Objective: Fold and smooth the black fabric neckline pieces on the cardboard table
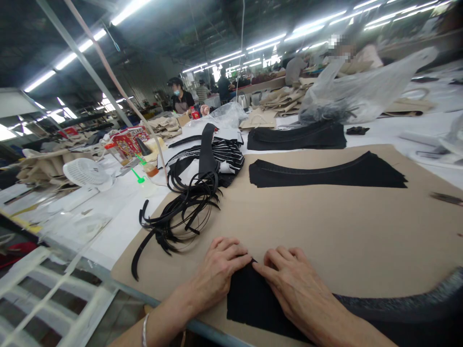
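A curved black fabric piece (pixel 249 296) lies along the table's near edge and runs off to the lower right, where its border looks grey and fuzzy. My left hand (pixel 220 265) is at its upper left corner, with thumb and fingers pressed together on the edge. Close by on the same edge, my right hand (pixel 289 272) has its thumb and bent fingers pinched on the fabric; the two thumbs almost meet. Farther back, a stack of similar black pieces (pixel 318 173) rests on the brown sheet (pixel 289 217). Curled black strips (pixel 181 207) lie heaped beyond my left hand.
Another black stack (pixel 296 137) and a clear plastic bag (pixel 365 91) stand behind. Scissors (pixel 446 198) lie at the right edge. To the left are green-tipped glue bottles (pixel 139 180), a white fan (pixel 88 174) and a slanting cord (pixel 119 86). A person (pixel 181 99) works in the background.
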`<control>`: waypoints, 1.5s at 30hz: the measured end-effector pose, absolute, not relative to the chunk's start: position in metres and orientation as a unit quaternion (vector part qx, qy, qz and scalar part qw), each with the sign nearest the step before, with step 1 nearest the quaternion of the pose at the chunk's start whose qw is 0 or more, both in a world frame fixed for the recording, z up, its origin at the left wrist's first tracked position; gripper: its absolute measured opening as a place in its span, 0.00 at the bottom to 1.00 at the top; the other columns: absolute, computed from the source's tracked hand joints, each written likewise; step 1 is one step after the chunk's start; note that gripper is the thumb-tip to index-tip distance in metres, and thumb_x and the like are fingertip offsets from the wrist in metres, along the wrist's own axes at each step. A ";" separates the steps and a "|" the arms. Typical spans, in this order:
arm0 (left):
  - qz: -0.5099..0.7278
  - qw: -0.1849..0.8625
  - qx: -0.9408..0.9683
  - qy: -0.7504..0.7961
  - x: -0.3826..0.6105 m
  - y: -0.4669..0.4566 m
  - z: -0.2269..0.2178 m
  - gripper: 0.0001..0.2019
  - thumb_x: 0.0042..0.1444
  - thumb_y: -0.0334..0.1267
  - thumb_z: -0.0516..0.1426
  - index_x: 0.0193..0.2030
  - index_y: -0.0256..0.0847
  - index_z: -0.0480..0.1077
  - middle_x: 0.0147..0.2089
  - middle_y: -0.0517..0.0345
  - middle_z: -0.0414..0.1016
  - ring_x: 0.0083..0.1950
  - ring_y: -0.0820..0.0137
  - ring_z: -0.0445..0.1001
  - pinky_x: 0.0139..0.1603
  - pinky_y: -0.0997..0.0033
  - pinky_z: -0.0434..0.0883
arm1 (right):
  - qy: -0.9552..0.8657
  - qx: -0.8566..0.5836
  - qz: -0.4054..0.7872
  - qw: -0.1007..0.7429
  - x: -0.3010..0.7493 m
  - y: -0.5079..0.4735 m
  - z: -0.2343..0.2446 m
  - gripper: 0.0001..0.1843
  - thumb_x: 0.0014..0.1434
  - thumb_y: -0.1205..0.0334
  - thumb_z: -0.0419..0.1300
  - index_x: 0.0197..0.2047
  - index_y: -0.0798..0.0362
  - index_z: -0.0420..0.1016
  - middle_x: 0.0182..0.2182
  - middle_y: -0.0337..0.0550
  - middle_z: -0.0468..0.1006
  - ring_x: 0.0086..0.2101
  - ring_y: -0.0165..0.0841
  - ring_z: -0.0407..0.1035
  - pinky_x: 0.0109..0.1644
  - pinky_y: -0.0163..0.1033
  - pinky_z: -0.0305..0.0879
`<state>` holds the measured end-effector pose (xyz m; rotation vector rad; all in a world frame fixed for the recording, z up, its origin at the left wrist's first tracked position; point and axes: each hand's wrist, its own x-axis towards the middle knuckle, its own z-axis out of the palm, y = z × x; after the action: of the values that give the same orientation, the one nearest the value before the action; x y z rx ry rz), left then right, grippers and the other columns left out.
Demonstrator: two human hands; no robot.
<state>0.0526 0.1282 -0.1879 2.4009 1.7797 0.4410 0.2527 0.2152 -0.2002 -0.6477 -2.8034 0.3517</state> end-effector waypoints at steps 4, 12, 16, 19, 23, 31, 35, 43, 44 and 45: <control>0.158 0.030 0.789 0.594 0.054 0.125 -0.190 0.20 0.60 0.24 0.47 0.54 0.44 0.69 0.55 0.55 0.72 0.60 0.64 0.63 0.60 0.56 0.58 | -0.950 -0.236 0.158 0.127 0.257 0.215 -0.202 0.19 0.61 0.72 0.54 0.52 0.44 0.70 0.40 0.40 0.73 0.40 0.35 0.64 0.43 0.44 0.53; 0.230 0.094 0.744 0.620 0.074 0.133 -0.187 0.14 0.61 0.26 0.51 0.48 0.44 0.70 0.44 0.57 0.73 0.49 0.66 0.67 0.51 0.61 0.61 | -0.929 -0.297 0.206 0.084 0.252 0.214 -0.190 0.11 0.58 0.70 0.60 0.45 0.50 0.70 0.42 0.41 0.74 0.43 0.40 0.65 0.48 0.49 0.55; 0.214 0.122 0.736 0.630 0.078 0.139 -0.186 0.12 0.58 0.24 0.55 0.44 0.44 0.72 0.41 0.61 0.73 0.47 0.68 0.67 0.50 0.63 0.60 | -0.922 -0.304 0.225 0.079 0.249 0.217 -0.188 0.08 0.58 0.69 0.61 0.40 0.49 0.70 0.37 0.38 0.74 0.41 0.39 0.66 0.47 0.47 0.55; 0.204 0.117 0.745 0.624 0.076 0.140 -0.187 0.12 0.58 0.24 0.55 0.43 0.45 0.72 0.41 0.62 0.73 0.47 0.69 0.67 0.50 0.63 0.59 | -0.916 -0.306 0.246 0.079 0.251 0.220 -0.190 0.07 0.57 0.69 0.62 0.37 0.50 0.70 0.35 0.37 0.73 0.40 0.38 0.66 0.45 0.45 0.55; 0.202 0.119 0.748 0.621 0.075 0.139 -0.185 0.12 0.60 0.25 0.53 0.43 0.45 0.72 0.41 0.61 0.73 0.47 0.68 0.67 0.51 0.62 0.57 | -0.908 -0.318 0.268 0.050 0.255 0.222 -0.189 0.05 0.56 0.69 0.62 0.34 0.51 0.69 0.35 0.39 0.72 0.38 0.38 0.65 0.42 0.42 0.56; 0.170 0.152 0.754 0.616 0.093 0.142 -0.176 0.12 0.55 0.25 0.55 0.42 0.45 0.71 0.42 0.61 0.73 0.49 0.68 0.66 0.54 0.60 0.55 | -0.903 -0.311 0.294 0.025 0.257 0.223 -0.182 0.05 0.55 0.72 0.57 0.34 0.53 0.70 0.33 0.42 0.76 0.36 0.38 0.68 0.41 0.42 0.56; 0.157 0.150 0.758 0.616 0.095 0.145 -0.177 0.14 0.54 0.22 0.52 0.39 0.44 0.71 0.40 0.62 0.73 0.47 0.69 0.67 0.53 0.61 0.55 | -0.897 -0.309 0.314 0.041 0.263 0.223 -0.184 0.07 0.53 0.73 0.57 0.36 0.52 0.70 0.35 0.42 0.75 0.38 0.38 0.68 0.42 0.41 0.57; 0.161 0.175 0.759 0.607 0.100 0.150 -0.177 0.18 0.56 0.20 0.49 0.42 0.44 0.73 0.41 0.58 0.72 0.47 0.67 0.65 0.49 0.64 0.62 | -0.883 -0.313 0.341 0.080 0.272 0.219 -0.195 0.09 0.54 0.76 0.56 0.37 0.53 0.70 0.36 0.42 0.73 0.38 0.36 0.66 0.44 0.41 0.60; 0.163 0.181 0.756 0.607 0.101 0.150 -0.177 0.18 0.56 0.20 0.48 0.42 0.44 0.73 0.41 0.57 0.72 0.47 0.67 0.65 0.48 0.65 0.63 | -0.882 -0.313 0.342 0.087 0.273 0.218 -0.197 0.10 0.54 0.77 0.56 0.37 0.53 0.70 0.36 0.42 0.73 0.38 0.36 0.66 0.44 0.41 0.60; 0.165 0.186 0.754 0.608 0.102 0.151 -0.177 0.18 0.56 0.20 0.48 0.42 0.43 0.74 0.41 0.57 0.72 0.46 0.67 0.66 0.48 0.66 0.64 | -0.880 -0.313 0.344 0.094 0.273 0.217 -0.198 0.10 0.54 0.77 0.56 0.37 0.54 0.71 0.36 0.42 0.73 0.39 0.36 0.66 0.45 0.41 0.60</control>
<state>0.1021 0.1507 -0.1772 2.1230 1.7129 0.4635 0.2733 0.2171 -0.1977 -0.9281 -2.6116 1.0195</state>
